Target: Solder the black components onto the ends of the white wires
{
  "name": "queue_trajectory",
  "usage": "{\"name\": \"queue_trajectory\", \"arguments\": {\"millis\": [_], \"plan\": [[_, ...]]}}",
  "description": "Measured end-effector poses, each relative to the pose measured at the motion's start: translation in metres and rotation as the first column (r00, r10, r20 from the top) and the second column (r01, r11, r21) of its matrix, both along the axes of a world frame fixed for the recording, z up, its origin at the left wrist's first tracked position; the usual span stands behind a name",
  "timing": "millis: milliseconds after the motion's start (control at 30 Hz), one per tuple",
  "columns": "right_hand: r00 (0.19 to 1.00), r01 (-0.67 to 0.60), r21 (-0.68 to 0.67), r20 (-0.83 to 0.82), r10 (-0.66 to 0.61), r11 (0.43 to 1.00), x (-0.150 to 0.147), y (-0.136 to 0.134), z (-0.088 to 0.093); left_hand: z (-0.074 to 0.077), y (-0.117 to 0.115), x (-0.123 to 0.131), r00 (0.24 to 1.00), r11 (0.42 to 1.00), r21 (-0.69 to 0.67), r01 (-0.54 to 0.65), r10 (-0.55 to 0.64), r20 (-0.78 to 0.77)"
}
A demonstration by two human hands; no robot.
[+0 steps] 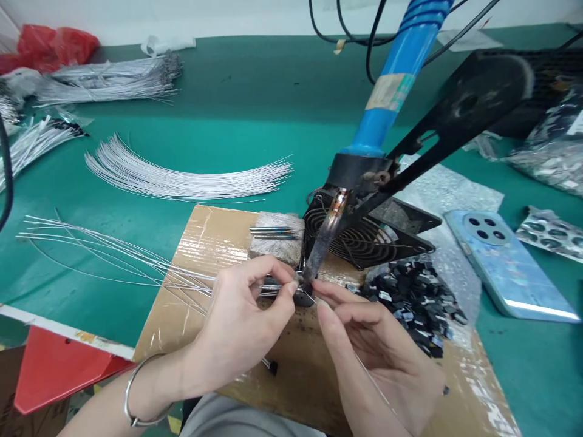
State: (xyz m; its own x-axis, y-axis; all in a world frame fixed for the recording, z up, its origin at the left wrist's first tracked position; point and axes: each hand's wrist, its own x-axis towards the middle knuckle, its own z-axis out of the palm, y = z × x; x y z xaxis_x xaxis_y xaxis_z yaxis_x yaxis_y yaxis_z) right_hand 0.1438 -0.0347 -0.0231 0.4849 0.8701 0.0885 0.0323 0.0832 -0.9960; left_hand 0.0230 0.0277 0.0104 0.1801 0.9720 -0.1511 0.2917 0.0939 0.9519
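My left hand (252, 315) is closed in a pinch on a thin white wire, right beside the tip of a blue-handled soldering iron (334, 224). More white wires (150, 261) run in from the left and pass behind this hand. My right hand (378, 358) pinches a thin solder wire (373, 385), which trails down across the palm; its fingertips are just right of the iron's tip. A small dark block (303, 298) sits under the tip, partly covered by my fingers. The wire's end at the tip is too small to make out.
A black fan (364, 237) stands behind the iron. Black connectors (410, 297) are heaped on the right of the cardboard (296, 376). A blue phone (510, 261) lies farther right. A fanned wire bundle (191, 179) lies behind, and a scouring block (276, 246) sits near my left hand.
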Motion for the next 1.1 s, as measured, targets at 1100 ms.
{"name": "queue_trajectory", "arguments": {"millis": [1100], "plan": [[0.993, 0.04, 0.009, 0.108, -0.041, 0.999, -0.0014, -0.0004, -0.0034, -0.003, -0.0032, -0.0011, 0.999, 0.999, 0.051, 0.01, -0.008, -0.036]]}}
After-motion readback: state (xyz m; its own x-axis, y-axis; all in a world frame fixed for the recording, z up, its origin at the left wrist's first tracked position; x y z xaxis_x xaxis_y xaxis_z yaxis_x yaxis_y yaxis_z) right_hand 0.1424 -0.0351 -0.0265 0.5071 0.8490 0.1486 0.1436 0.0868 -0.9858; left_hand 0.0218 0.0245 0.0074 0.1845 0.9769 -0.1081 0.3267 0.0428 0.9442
